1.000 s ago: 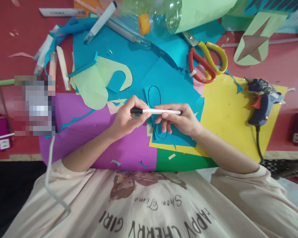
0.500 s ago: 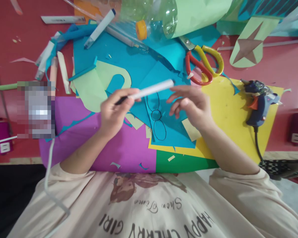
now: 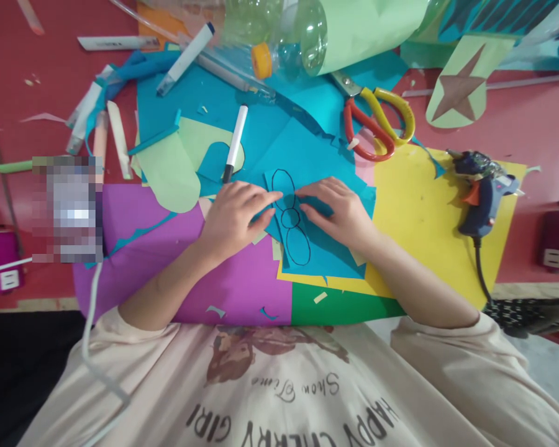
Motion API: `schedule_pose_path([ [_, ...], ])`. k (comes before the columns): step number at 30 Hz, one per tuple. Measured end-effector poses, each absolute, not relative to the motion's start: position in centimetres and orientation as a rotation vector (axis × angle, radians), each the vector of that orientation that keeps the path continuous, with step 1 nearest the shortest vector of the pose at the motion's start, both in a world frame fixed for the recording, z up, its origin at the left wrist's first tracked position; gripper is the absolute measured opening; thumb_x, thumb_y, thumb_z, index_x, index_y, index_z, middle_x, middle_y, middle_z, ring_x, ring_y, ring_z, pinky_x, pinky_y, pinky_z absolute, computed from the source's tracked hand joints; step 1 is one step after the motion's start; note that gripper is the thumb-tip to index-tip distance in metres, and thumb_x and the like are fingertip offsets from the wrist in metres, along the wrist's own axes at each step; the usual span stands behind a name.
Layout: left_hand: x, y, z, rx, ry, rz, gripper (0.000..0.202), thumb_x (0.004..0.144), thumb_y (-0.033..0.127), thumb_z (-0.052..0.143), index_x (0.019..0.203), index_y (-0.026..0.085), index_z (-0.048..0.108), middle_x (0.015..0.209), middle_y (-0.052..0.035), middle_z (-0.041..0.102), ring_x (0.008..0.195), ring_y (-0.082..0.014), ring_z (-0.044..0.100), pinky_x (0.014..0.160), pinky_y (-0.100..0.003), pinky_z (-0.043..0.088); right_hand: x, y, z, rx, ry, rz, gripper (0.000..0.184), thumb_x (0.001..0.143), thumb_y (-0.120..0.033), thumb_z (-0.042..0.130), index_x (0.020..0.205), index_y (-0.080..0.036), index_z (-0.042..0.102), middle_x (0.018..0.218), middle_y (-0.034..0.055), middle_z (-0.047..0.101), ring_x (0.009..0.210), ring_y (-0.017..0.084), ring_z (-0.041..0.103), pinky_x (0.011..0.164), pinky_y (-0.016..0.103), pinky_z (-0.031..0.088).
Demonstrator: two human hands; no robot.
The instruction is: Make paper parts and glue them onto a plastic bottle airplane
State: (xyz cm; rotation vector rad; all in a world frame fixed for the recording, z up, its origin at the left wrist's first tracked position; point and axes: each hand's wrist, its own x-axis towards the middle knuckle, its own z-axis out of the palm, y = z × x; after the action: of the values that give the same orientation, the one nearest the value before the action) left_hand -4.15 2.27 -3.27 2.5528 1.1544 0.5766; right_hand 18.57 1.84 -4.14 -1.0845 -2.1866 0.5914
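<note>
A white cable ran down past the left edge of the purple sheet, which had bare room near the person's chest. Above it, a pale green cutout overlapped the big blue sheet. A black-tipped white marker lay loose there, tip toward the person and just clear of the left hand. That hand rested palm down, fingers spread and closed on nothing, at the left edge of a small blue paper bearing 3 black ovals drawn in a column. The paper lay mid-board, across the seam of the purple, yellow and green sheets. The right hand lay equally flat and unclenched on the paper's right half, fingertips beside the middle oval. A narrow gap separated the 2 hands. Farther back, red-and-yellow scissors sat just right of a clear plastic bottle lying on its side. To the right, the yellow sheet offered open ground as far as the blue glue gun near its right edge.
</note>
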Motion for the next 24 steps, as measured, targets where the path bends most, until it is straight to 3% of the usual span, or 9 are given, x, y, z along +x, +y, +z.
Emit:
schedule_pose_path([
  [5, -3.9, 2.0, -3.8, 2.618, 1.196, 0.548, 0.034, 0.097, 0.036, 0.046, 0.121, 0.02, 0.064, 0.104, -0.01, 0.07, 0.097, -0.0248, 0.062, 0.082, -0.038, 0.047, 18.7, 1.9, -4.2, -1.148, -2.2, 0.587, 0.023, 0.09, -0.029, 0.056, 0.109, -0.018, 0.064, 0.093, 0.0086, 0.074, 0.087, 0.025, 0.066, 0.081, 0.044, 0.052],
  [13, -3.8, 1.7, -3.3, 2.221, 1.105, 0.604, 0.036, 0.097, 0.039, 0.044, 0.124, 0.022, 0.059, 0.13, -0.0097, 0.06, 0.12, -0.0239, 0.056, 0.102, -0.04, 0.045, 18.8, 2.0, -4.4, -1.098, -2.079, 0.713, 0.021, 0.089, -0.024, 0.059, 0.107, -0.02, 0.068, 0.099, 0.0076, 0.073, 0.095, 0.023, 0.066, 0.085, 0.042, 0.053],
  [15, -3.8, 1.5, -3.2, 2.025, 1.084, 0.673, 0.038, 0.095, 0.041, 0.048, 0.128, 0.025, 0.055, 0.135, -0.009, 0.056, 0.114, -0.0214, 0.061, 0.099, -0.037, 0.049, 18.8, 2.0, -4.3, -1.118, -1.953, 0.854, 0.02, 0.088, -0.026, 0.061, 0.106, -0.022, 0.068, 0.098, 0.0055, 0.072, 0.09, 0.02, 0.066, 0.081, 0.037, 0.055],
  [17, -3.6, 1.4, -3.0, 1.769, 1.08, 0.738, 0.05, 0.09, 0.044, 0.056, 0.136, 0.028, 0.045, 0.137, -0.0099, 0.054, 0.095, -0.0166, 0.067, 0.086, -0.031, 0.054, 18.9, 2.0, -4.2, -1.117, -1.775, 1.026, 0.022, 0.086, -0.031, 0.064, 0.106, -0.024, 0.068, 0.099, 0.0041, 0.069, 0.083, 0.016, 0.065, 0.075, 0.033, 0.057],
  [20, -3.3, 1.2, -2.7, 1.395, 1.056, 0.687, 0.069, 0.08, 0.049, 0.066, 0.139, 0.028, 0.036, 0.114, -0.0075, 0.065, 0.065, -0.01, 0.065, 0.061, -0.023, 0.053, 18.8, 1.9, -4.1, -1.066, -1.531, 1.227, 0.027, 0.082, -0.037, 0.07, 0.106, -0.026, 0.067, 0.105, 0.0028, 0.065, 0.081, 0.013, 0.064, 0.071, 0.028, 0.058],
  [22, -3.0, 1.1, -2.3, 1.252, 1.022, 0.589, 0.061, 0.074, 0.047, 0.072, 0.124, 0.023, 0.047, 0.085, 0.0, 0.064, 0.055, -0.0081, 0.059, 0.05, -0.02, 0.047, 18.7, 1.8, -4.0, -1.013, -1.44, 1.308, 0.029, 0.08, -0.036, 0.073, 0.107, -0.028, 0.066, 0.107, 0.0017, 0.063, 0.081, 0.012, 0.063, 0.07, 0.026, 0.058],
  [24, -2.7, 1.0, -1.9, 1.181, 0.999, 0.523, 0.046, 0.07, 0.044, 0.076, 0.1, 0.02, 0.051, 0.065, 0.0063, 0.055, 0.048, -0.0063, 0.052, 0.044, -0.018, 0.042, 18.6, 1.6, -4.0, -0.962, -1.405, 1.367, 0.031, 0.08, -0.036, 0.073, 0.109, -0.03, 0.065, 0.109, 0.0011, 0.061, 0.081, 0.012, 0.064, 0.07, 0.026, 0.059],
])
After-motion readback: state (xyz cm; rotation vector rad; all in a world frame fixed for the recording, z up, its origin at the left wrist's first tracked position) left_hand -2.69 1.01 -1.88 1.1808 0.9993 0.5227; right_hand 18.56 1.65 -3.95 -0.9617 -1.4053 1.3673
